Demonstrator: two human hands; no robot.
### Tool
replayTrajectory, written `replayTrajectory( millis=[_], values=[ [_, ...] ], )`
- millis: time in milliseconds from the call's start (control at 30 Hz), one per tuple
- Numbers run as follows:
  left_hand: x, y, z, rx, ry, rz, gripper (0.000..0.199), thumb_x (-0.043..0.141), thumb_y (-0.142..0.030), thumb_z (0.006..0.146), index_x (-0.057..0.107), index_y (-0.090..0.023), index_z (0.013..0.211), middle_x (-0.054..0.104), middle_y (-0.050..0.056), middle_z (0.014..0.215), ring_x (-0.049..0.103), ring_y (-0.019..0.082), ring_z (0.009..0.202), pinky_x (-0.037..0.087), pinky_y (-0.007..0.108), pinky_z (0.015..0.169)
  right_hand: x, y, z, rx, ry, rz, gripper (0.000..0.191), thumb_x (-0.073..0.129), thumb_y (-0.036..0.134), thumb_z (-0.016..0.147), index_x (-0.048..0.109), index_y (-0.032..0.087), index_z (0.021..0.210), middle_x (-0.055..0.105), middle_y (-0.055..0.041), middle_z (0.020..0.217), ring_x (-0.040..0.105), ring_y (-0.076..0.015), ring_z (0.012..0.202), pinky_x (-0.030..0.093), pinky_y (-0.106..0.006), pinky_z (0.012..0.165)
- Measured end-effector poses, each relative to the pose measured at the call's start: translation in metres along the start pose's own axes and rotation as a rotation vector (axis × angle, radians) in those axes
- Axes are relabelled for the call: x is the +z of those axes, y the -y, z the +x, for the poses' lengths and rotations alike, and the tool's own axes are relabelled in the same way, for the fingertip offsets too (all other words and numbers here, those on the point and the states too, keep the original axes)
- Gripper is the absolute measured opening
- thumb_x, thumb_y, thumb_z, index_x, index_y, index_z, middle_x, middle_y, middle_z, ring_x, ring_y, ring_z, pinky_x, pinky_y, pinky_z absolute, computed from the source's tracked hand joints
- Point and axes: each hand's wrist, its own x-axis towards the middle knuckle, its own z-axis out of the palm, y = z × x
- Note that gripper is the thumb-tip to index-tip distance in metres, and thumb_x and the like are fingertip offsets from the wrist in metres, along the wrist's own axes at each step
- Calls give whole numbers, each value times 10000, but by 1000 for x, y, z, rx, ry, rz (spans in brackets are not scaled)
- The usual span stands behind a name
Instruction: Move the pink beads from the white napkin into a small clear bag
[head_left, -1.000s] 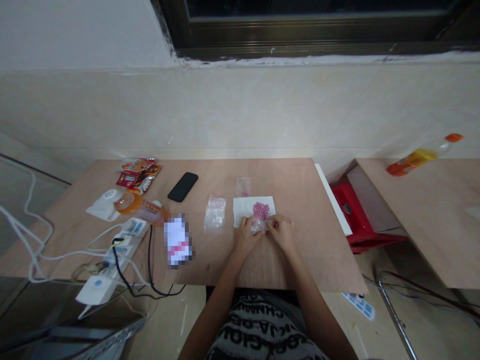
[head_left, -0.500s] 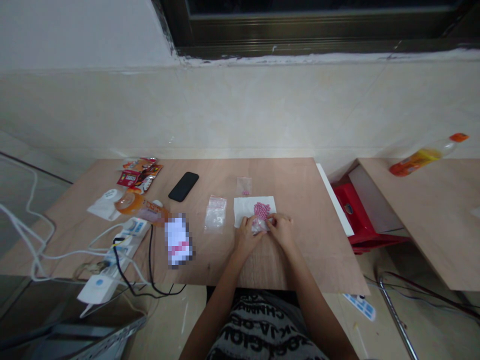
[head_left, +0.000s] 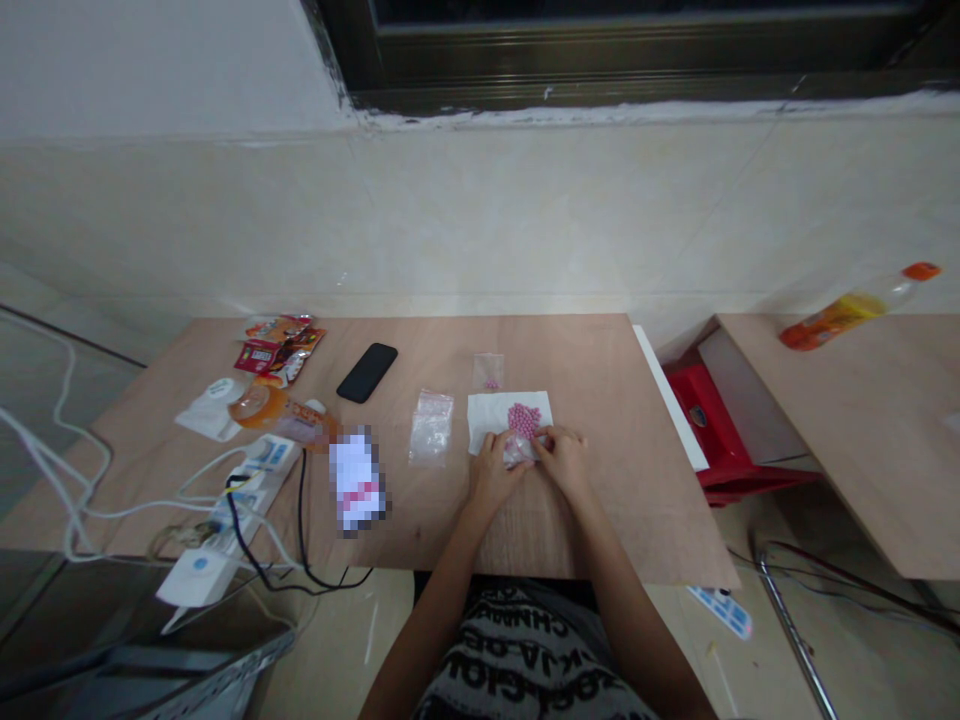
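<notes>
– See what?
– A wide, light-brown wooden table (head_left: 652,470), with flat white paper (head_left: 489,412) on top.
– Fingers?
– Left hand (head_left: 491,472) and right hand (head_left: 567,462): pinching a small, clear plastic bag (head_left: 517,451) at the paper's near edge, beside round pink beads (head_left: 524,420).
– Step?
– Probably working the bag. Next, needs steady pinching.

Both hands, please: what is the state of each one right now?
Left hand: closed on a clear bag.
Right hand: curled at the same bag's edge; whether it grips cannot be told.
</notes>
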Motion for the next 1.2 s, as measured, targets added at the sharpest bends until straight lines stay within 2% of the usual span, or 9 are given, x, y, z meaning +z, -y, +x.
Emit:
replayTrajectory(
  millis=[267,700,1000,1200],
  values=[
    [1,1,0,3,-9,-18,560,738,-381,755,524,-263,1258,552,35,1085,598,209,1004,502,329,864,-4,1,-4,5,-21,44,238,532,359,885,726,222,903,648,-6,717,557,-158,736,262,-295,743],
    [4,2,0,14,-29,-25,521,691,-268,765,520,-254,1256,552,31,1089,592,196,1021,503,318,879,-3,16,-11,-50,21,76,230,524,356,890,718,234,905,660,-12,729,583,-175,743,285,-305,748],
    [2,2,-1,30,-22,-15,557,722,-373,765,520,-249,1270,553,44,1094,590,215,1011,503,336,871,-5,2,-5,-11,-16,93,243,528,354,875,727,217,899,653,-12,715,570,-165,721,293,-291,739],
    [1,1,0,16,-9,-2,564,729,-398,760,523,-256,1265,548,36,1083,593,209,1002,502,328,857,-7,-8,2,16,-55,25,264,509,366,886,722,218,933,655,-14,738,562,-167,741,274,-296,745]
  ],
)
